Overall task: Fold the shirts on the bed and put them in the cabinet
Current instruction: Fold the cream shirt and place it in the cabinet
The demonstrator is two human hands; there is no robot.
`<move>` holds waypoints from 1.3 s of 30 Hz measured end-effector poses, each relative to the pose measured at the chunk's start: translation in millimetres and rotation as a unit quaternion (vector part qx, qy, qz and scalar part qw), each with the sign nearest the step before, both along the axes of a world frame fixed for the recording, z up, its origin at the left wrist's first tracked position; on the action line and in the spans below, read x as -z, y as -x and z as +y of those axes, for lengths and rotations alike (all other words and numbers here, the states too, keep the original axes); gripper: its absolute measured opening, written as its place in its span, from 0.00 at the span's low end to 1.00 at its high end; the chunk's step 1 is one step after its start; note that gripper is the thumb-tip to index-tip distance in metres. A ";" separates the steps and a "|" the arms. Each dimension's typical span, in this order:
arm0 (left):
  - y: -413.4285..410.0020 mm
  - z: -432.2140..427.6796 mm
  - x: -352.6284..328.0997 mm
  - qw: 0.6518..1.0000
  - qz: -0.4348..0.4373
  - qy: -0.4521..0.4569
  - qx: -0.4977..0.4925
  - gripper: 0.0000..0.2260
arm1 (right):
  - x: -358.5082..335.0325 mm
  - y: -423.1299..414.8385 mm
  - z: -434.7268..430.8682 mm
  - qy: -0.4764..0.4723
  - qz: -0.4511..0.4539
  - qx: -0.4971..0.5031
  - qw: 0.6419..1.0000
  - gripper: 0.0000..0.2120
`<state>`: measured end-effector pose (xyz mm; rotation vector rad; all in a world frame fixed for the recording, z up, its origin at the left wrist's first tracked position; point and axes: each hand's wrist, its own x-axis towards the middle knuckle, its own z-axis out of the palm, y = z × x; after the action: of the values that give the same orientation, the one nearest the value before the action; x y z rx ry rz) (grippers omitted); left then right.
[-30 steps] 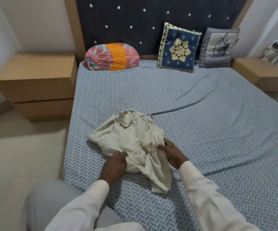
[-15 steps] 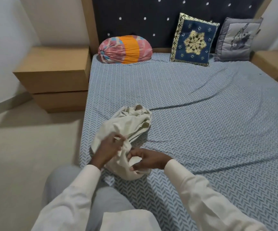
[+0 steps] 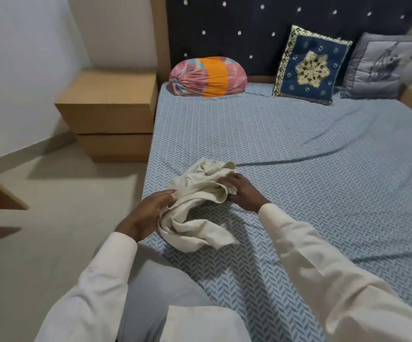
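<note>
A crumpled cream shirt (image 3: 200, 206) lies bunched near the left edge of the bed (image 3: 298, 169), which has a blue herringbone sheet. My left hand (image 3: 150, 213) grips the shirt's left side, fingers curled into the fabric. On the right, my right hand (image 3: 243, 193) holds the cloth, with its fingertips tucked into a fold. Part of the shirt hangs loosely toward me between both hands.
A pink and orange bolster (image 3: 208, 76), a blue embroidered cushion (image 3: 309, 65) and a grey cushion (image 3: 377, 67) line the headboard. A wooden bedside cabinet (image 3: 111, 114) stands left of the bed, with bare floor (image 3: 64, 218) beside it. My knee (image 3: 165, 292) is against the mattress.
The shirt, spread wider a second ago, is now gathered into a tighter bundle. My right hand moved from its lower edge up to its right side, and the view shifted left.
</note>
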<state>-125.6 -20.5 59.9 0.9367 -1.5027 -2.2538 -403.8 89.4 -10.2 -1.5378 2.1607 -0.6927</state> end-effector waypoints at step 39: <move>57.0 -80.4 -98.2 0.919 -0.015 0.383 -0.091 0.01 | -194.2 71.9 36.3 0.139 -0.083 0.190 0.968 0.04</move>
<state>-182.6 -100.9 158.0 0.8014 -1.9727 -1.3190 -475.7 125.7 183.9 -1.1383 2.3247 -1.2485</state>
